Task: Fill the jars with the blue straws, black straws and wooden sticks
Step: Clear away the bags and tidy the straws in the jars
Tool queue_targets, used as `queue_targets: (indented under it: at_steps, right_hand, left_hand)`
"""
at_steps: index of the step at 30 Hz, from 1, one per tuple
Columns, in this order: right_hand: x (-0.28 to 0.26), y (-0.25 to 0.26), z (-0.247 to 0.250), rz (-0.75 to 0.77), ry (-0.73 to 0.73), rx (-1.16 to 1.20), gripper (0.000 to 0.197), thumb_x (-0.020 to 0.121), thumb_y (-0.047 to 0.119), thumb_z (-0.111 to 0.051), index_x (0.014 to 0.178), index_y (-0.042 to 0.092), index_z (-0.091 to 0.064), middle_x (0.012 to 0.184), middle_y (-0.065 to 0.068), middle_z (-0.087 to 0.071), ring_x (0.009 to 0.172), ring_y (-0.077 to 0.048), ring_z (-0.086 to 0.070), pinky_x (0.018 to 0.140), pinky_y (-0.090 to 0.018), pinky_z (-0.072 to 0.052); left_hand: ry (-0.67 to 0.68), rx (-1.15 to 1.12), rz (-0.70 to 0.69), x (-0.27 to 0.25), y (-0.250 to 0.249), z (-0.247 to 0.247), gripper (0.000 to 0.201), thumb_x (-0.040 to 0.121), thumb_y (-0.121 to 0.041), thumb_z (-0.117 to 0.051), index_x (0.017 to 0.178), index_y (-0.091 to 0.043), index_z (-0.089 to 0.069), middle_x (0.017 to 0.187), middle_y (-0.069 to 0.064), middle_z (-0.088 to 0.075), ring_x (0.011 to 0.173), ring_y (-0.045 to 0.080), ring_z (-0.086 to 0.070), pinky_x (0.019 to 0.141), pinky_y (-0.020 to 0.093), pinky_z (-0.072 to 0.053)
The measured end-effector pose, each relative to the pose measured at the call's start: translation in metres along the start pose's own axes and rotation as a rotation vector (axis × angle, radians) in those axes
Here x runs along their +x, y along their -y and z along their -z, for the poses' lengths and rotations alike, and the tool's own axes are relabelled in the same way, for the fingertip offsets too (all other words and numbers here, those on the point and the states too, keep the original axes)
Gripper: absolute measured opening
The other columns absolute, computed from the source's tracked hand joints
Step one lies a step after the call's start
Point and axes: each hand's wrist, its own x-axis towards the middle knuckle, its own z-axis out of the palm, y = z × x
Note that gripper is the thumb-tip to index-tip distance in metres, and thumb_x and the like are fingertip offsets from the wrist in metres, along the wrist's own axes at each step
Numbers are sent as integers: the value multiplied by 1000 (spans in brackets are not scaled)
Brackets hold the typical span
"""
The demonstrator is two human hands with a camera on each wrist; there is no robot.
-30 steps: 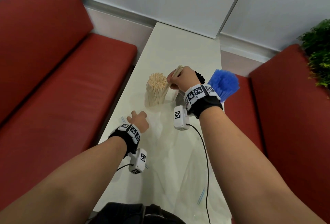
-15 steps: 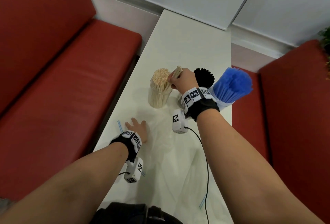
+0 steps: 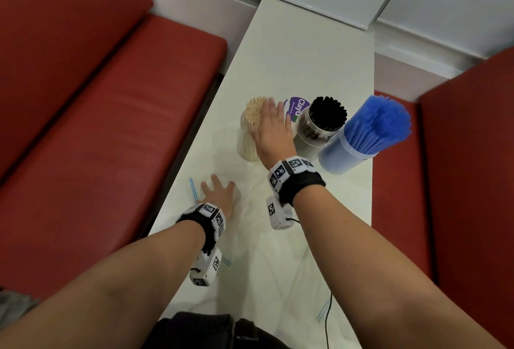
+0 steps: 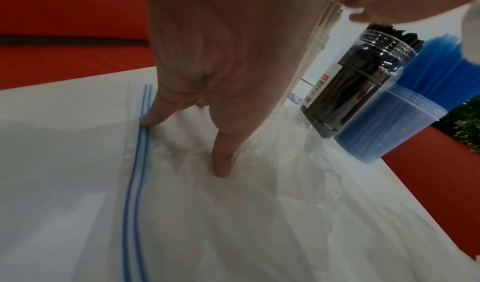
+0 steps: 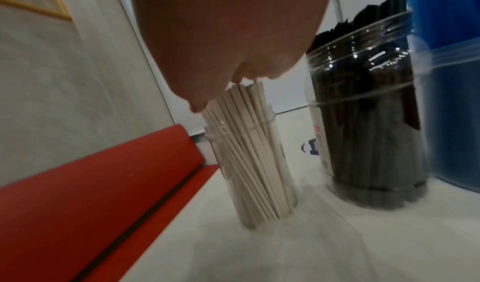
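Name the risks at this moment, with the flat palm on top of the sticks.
The right hand presses flat on the pale wooden sticks in a narrow clear jar; pushing off-centre may tip it. The black-straw jar stands close beside and might get knocked. The left hand rests on a slippery clear zip bag.

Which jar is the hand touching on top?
The jar of wooden sticks, leftmost of three. The right hand lies flat on its sticks; the black-straw jar and blue-straw jar stand untouched.
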Motion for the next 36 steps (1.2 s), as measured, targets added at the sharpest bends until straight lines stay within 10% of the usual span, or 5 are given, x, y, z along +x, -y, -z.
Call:
queue_targets:
  at_steps: [8, 13, 21, 25, 36]
  right_hand:
    - [-58, -26, -27, -337, -532, 363, 50, 96, 11, -51, 145, 14, -46, 148, -14, -42, 136, -33, -43, 107, -42, -36]
    - [-123, -43, -84, -1015, 233, 678, 61, 98, 23, -58, 148, 2, -31, 148, -21, -42, 131, -40, -47, 105, -45, -44]
    - [-163, -67, -68, -869, -39, 966, 26, 99, 28, -61, 86, 6, -67, 82, -9, -62, 81, -24, -57, 74, -31, -44]
    - [-174, -64, -30, -795, -391, 1190, 27, 99, 29, -60, 100, 6, -73, 87, -12, -60, 80, -26, -58, 76, -39, -52]
    - [-178, -62, 72, -572, -752, 1264, 29, 100, 41, -57, 90, 14, -62, 74, -1, -60, 67, -14, -58, 62, -25, -50]
  left_hand:
    - [-150, 71, -90, -5, 14, -6, 47, 95, -3, -39, 139, -20, -39, 143, 13, -28, 132, 37, -30, 104, 43, -41]
    - [-182, -12, -181, -3, 28, -5, 41, 91, 4, -42, 122, -15, -61, 129, 11, -52, 120, 27, -49, 107, 31, -37]
    - [-195, -1095, -263, -20, 12, 3, 39, 83, -6, -73, 119, -15, -61, 114, 12, -60, 109, 31, -58, 88, 32, -47]
    - [160, -1210, -116, -36, -1, 32, 104, 69, -63, -77, 150, -23, -25, 148, 9, -36, 131, 30, -43, 101, 48, -45]
    - [525, -1401, -365, -69, -66, 100, 68, 77, -62, -66, 123, -12, -61, 114, 2, -65, 103, 18, -61, 96, 34, -51]
